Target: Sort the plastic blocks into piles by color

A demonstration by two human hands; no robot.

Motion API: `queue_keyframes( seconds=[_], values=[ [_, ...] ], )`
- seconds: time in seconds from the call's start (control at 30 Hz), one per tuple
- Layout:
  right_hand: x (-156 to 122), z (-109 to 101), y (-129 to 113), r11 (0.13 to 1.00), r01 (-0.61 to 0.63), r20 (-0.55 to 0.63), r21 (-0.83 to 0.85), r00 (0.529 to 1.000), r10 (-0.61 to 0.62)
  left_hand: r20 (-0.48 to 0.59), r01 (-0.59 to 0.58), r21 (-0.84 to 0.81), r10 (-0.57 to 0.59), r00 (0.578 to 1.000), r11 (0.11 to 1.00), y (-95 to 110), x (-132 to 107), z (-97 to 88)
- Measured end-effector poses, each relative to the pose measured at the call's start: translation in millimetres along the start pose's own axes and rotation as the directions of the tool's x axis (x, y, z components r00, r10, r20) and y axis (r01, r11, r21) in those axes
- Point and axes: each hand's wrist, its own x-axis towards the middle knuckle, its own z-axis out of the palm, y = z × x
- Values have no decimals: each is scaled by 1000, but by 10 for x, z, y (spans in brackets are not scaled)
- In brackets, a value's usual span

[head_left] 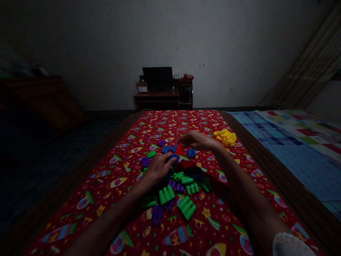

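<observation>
Left hand [159, 167], mid-frame, curls over a blue block [174, 158], grip unclear, perhaps steadying it; a red block [179, 149] near centre is pinched from above by the right hand [195, 139], likely for clearance; yellow blocks [226, 138] lie heaped centre-right, apparently grouped by colour.

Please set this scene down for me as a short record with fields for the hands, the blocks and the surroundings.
Left hand: left hand, fingers on a blue block; grip unclear
Right hand: right hand, fingertips at a red block, seemingly held
Loose blocks: green blocks and purple blocks, among others, scattered
Heap: yellow blocks, right of the right hand
Surface: red patterned cloth
Background: dark screen on a desk
Light: dim
</observation>
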Motion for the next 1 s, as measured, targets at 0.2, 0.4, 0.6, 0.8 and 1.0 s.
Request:
queue_keyframes(
  seconds=[0.2, 0.4, 0.6, 0.8, 1.0],
  values=[
    [-332, -349, 479, 868, -441, -269, -229, 886, 379, 12, 18, 100, -19, 1000, 995, -128, 9, -31],
    [-376, -298, 803, 725, -579, -205, -372, 814, 544, -38, -18, 98, 21, 999, 995, -366, 56, 54],
    [-279, -111, 814, 624, -678, -331, -389, 735, 592, -86, -332, 63, 337, 938, 941, -246, 18, 117],
    [-274, -204, 637, 655, -679, -443, -331, 725, 528, 112, -481, -66, 486, 867, 874, -89, -16, 277],
    [-125, -148, 284, 894, -386, -95, -227, 923, 374, 56, -293, -104, 299, 952, 951, -163, 47, 356]
  ],
)
